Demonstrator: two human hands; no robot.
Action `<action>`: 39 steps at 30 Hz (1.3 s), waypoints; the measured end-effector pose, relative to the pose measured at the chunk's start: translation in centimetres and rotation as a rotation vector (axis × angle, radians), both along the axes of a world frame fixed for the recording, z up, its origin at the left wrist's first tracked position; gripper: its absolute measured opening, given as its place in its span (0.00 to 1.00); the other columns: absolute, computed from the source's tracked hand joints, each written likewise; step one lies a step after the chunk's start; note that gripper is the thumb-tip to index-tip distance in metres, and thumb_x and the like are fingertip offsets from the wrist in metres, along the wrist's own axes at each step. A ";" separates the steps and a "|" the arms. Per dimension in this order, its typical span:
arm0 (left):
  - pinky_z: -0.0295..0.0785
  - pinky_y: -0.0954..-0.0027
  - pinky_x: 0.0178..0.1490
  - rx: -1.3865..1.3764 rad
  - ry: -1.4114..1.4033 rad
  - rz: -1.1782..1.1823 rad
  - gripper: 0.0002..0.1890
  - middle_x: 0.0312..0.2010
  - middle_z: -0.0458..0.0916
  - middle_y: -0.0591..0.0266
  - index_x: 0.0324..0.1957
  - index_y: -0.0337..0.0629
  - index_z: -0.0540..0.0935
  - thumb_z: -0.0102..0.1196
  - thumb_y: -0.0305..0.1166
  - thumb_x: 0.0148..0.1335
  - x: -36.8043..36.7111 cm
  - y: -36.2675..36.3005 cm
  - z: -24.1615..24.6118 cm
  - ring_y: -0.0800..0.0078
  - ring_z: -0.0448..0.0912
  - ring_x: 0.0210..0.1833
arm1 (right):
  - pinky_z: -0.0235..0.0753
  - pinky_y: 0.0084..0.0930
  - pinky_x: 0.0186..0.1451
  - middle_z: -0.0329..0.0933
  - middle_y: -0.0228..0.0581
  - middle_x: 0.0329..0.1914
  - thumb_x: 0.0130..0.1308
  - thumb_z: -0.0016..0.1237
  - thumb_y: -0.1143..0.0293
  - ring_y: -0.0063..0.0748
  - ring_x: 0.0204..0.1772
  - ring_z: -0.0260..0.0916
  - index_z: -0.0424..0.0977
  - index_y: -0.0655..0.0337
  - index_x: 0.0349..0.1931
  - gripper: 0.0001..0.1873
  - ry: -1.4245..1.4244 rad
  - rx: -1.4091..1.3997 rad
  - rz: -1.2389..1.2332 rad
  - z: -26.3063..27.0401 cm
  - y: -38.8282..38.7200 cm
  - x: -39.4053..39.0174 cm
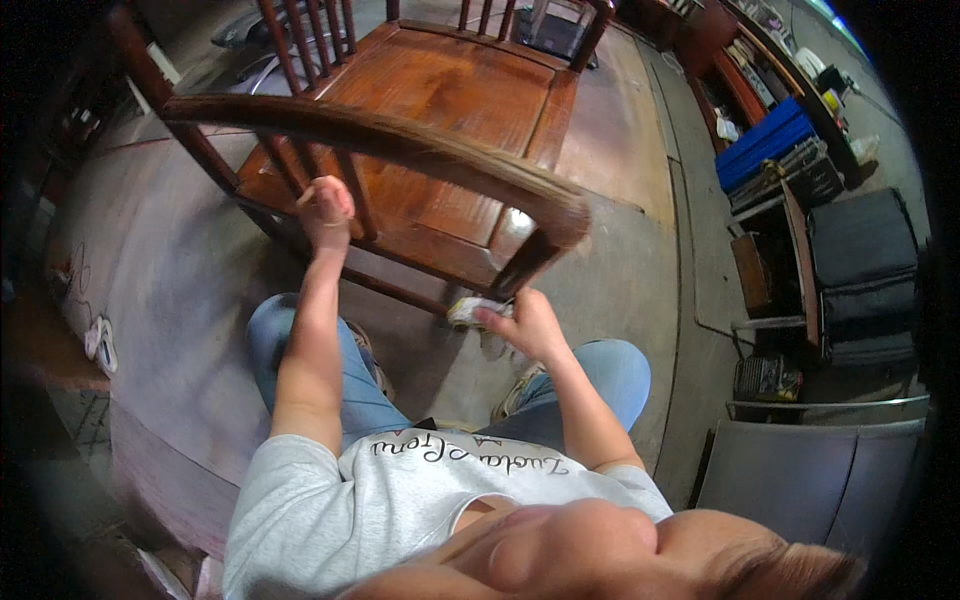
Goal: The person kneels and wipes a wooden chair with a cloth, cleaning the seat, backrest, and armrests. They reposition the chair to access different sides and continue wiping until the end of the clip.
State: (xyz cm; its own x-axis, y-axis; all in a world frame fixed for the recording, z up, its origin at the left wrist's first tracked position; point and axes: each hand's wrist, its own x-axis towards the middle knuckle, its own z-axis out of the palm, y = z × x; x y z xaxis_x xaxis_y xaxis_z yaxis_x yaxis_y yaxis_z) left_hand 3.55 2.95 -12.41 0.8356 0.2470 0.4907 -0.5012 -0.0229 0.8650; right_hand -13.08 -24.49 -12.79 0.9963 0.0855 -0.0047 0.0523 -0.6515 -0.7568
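A dark reddish-brown wooden armchair (pixel 442 82) stands before me, its curved top rail (pixel 375 139) running across the near side above the seat. My left hand (pixel 328 210) is closed at the upright spindles under that rail, seemingly around one spindle (pixel 356 195); the fingers are partly hidden. In my right hand (pixel 529 322) is a crumpled whitish cloth or pad (pixel 474 311). It lies against the chair's near lower corner, by the post (pixel 525 259) at the rail's right end. What the pad is made of cannot be told.
My knees flank the chair's near side above a concrete floor (pixel 622 292). To the right are a blue box (pixel 765 142), a black padded seat (pixel 862 277) and a grey panel (pixel 780 472). Shoes (pixel 101 345) lie at the left.
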 end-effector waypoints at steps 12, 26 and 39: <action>0.74 0.65 0.46 -0.539 0.136 0.107 0.25 0.44 0.80 0.51 0.45 0.32 0.77 0.42 0.49 0.73 6.4 14.8 -5.4 0.65 0.78 0.42 | 0.73 0.46 0.41 0.73 0.65 0.30 0.54 0.59 0.42 0.64 0.39 0.73 0.68 0.75 0.36 0.36 0.018 0.070 0.370 -0.6 9.0 0.5; 0.61 0.73 0.21 -0.396 0.121 -0.638 0.33 0.15 0.68 0.64 0.23 0.41 0.73 0.46 0.64 0.64 12.9 29.6 -3.2 0.72 0.66 0.16 | 0.73 0.44 0.38 0.71 0.63 0.25 0.57 0.57 0.40 0.61 0.35 0.73 0.64 0.82 0.44 0.42 0.067 0.261 0.625 -1.8 21.4 4.2; 0.67 0.67 0.31 -0.513 0.160 -0.420 0.30 0.22 0.71 0.62 0.27 0.40 0.75 0.45 0.61 0.67 14.3 33.3 -3.6 0.67 0.70 0.23 | 0.75 0.33 0.56 0.79 0.58 0.50 0.61 0.57 0.49 0.48 0.53 0.78 0.72 0.73 0.55 0.34 0.209 0.299 0.785 -1.6 22.7 5.9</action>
